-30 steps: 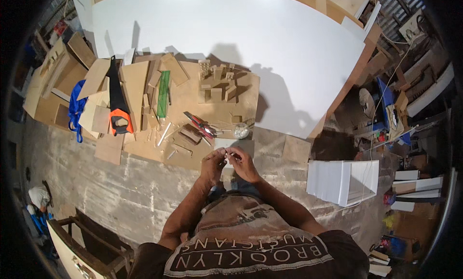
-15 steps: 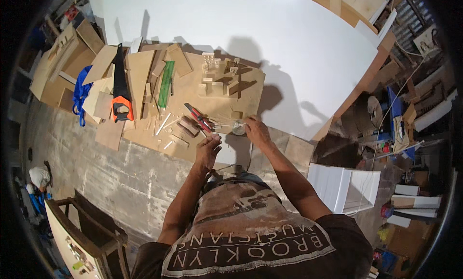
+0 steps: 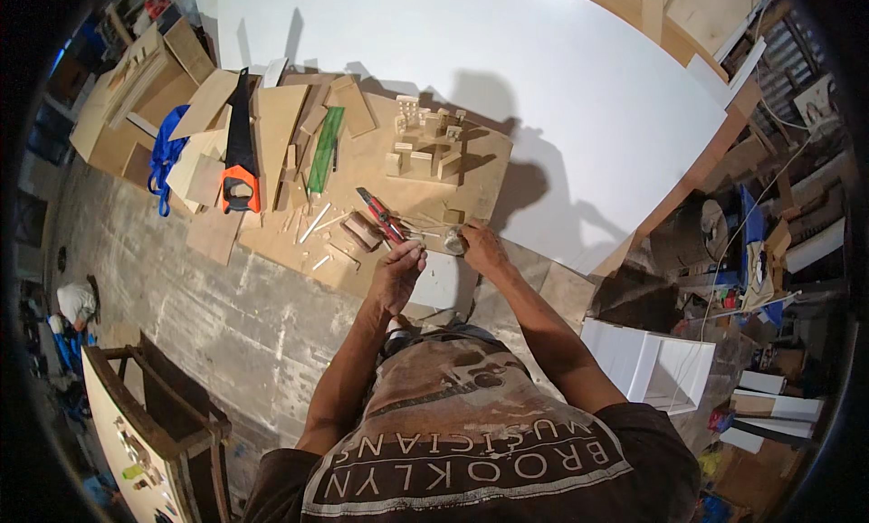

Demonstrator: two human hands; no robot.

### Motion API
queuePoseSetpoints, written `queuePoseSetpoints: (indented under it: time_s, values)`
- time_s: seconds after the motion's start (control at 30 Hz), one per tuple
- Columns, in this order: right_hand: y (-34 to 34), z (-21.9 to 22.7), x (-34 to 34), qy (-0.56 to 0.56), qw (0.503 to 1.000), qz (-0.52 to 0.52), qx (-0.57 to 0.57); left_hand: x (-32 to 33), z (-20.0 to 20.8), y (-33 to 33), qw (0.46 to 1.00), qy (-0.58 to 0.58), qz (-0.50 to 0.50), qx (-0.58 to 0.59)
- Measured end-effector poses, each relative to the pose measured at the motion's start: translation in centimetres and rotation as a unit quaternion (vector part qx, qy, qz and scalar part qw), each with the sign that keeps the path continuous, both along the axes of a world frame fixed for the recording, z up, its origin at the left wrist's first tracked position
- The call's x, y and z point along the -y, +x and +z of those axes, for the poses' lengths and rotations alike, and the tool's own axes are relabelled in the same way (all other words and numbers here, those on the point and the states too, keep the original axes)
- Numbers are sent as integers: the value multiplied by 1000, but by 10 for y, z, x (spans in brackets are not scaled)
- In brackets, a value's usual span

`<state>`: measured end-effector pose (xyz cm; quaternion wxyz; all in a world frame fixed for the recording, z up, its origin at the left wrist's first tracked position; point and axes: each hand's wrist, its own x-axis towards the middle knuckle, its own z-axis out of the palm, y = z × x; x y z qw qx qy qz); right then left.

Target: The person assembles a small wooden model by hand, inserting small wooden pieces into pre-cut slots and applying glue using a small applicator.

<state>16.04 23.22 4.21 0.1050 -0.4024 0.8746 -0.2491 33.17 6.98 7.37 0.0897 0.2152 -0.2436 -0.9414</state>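
My left hand (image 3: 397, 274) is closed in a pinch just below the handle of a red utility knife (image 3: 380, 217). What its fingertips hold is too small to make out. The knife lies on the wooden board (image 3: 362, 166), its blade pointing away to the left. My right hand (image 3: 486, 251) grips the side of a small round grey container (image 3: 454, 242) at the board's near right edge. A small wood block (image 3: 453, 216) stands just beyond it. Left of the knife are a curved brown wood piece (image 3: 360, 232) and thin pale sticks (image 3: 315, 224).
Small wooden pieces (image 3: 421, 161) stand upright farther back on the board. A handsaw (image 3: 240, 175) with an orange handle and a green strip (image 3: 327, 149) lie to the left. Beyond is a large white panel (image 3: 434, 34); a white cabinet (image 3: 625, 356) stands right.
The whole view has shifted slightly. My left hand has moved a little forward, nearer the knife's handle, while my right hand stays at the round container.
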Motion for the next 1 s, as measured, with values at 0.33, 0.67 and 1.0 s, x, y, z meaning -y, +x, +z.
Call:
queuePoseSetpoints:
  time_s: [0.33,0.67,1.0]
  values:
    - [15,51,-26,-248,954,-119,118,1,26,-8,998,15,-23,-53]
    - [70,134,-19,-407,844,-120,328,-1,50,-8,998,-13,-24,-61]
    - [76,130,-15,-432,837,-105,319,-3,66,-8,995,-29,-50,-82]
